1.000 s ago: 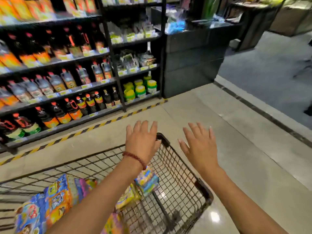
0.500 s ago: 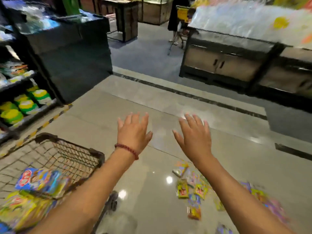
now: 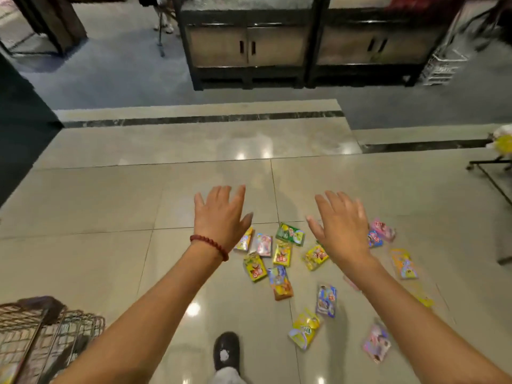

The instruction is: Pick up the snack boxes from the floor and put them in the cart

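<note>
Both our left hand (image 3: 221, 217) and right hand (image 3: 342, 228) hover with fingers spread, holding nothing, apart from each other. The snack boxes (image 3: 281, 282) lie scattered flat on the floor (image 3: 110, 203) below and between the hands, spreading further under and beyond the right one, which we judge nearer to most. Their long axes point variously. The cart (image 3: 50, 333) sits behind the left hand, cut off by the frame; some boxes are blurred.

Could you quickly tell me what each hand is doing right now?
Left hand: open, fingers spread, holding nothing.
Right hand: open, fingers spread, holding nothing.
</note>
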